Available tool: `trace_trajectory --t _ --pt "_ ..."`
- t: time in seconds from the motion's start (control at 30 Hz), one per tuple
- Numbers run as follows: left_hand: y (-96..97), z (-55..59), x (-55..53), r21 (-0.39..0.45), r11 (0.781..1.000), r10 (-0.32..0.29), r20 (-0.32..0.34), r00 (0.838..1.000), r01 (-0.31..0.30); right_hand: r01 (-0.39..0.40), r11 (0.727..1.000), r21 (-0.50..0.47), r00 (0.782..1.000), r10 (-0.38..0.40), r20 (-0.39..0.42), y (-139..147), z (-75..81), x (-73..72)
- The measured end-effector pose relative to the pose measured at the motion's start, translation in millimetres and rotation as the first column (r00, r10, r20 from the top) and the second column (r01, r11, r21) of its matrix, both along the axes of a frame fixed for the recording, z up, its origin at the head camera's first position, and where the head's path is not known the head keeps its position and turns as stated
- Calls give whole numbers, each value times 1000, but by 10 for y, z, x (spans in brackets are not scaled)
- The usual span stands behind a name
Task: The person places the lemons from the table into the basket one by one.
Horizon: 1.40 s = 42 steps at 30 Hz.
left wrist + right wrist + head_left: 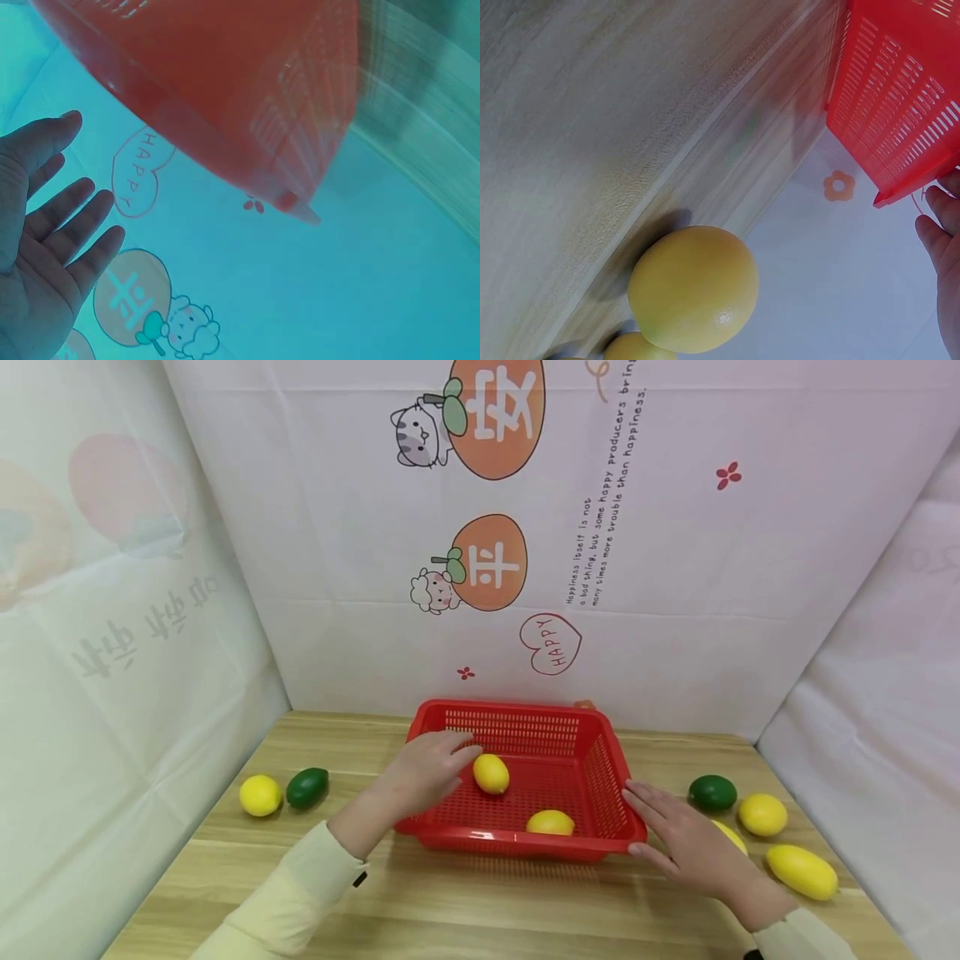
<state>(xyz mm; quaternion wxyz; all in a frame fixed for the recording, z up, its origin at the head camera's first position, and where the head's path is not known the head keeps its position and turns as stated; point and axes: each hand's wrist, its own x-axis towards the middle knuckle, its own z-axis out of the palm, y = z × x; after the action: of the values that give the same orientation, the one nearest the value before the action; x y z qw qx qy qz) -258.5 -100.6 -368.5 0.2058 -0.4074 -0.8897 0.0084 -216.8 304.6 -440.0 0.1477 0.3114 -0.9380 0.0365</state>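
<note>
A red plastic basket (525, 843) with slotted walls stands on the wooden table, with a yellow lemon (491, 774) inside near its left wall. Another lemon (551, 822) lies against the front wall. Over the left side of the basket hovers my left hand (427, 768), fingers loosely bent with nothing held; the left wrist view shows its palm (37, 277) empty, fingers spread. Beside the right rim, my right hand (686, 843) reaches with straight fingers, the fingertips at the edge. In the right wrist view those fingers (945, 206) lie along the rim.
Left of the basket lie a yellow fruit (260, 796) and a dark green one (307, 787). To the right are a green fruit (712, 792), a round yellow one (762, 814), a long yellow one (802, 872) and another partly hidden behind my right hand. White printed cloth (345, 643) encloses the table.
</note>
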Motion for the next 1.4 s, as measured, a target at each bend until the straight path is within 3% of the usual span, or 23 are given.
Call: trace_trajectory --t 0.57,0.93,1.17,1.4 --pt "-419 -6 65 91 995 45 -75 996 -38 -13 1000 9 999 13 -29 -4 -14 11" --pt "-766 -52 51 145 988 74 -114 991 -57 -2 1000 12 1000 2 -22 19 -36 4" --pt "-997 -140 55 128 982 157 -117 981 -142 -2 1000 17 1000 2 -25 22 -33 2" --pt "-1169 -258 48 149 971 206 -103 973 -189 -30 1000 10 997 30 -71 22 -21 -1"
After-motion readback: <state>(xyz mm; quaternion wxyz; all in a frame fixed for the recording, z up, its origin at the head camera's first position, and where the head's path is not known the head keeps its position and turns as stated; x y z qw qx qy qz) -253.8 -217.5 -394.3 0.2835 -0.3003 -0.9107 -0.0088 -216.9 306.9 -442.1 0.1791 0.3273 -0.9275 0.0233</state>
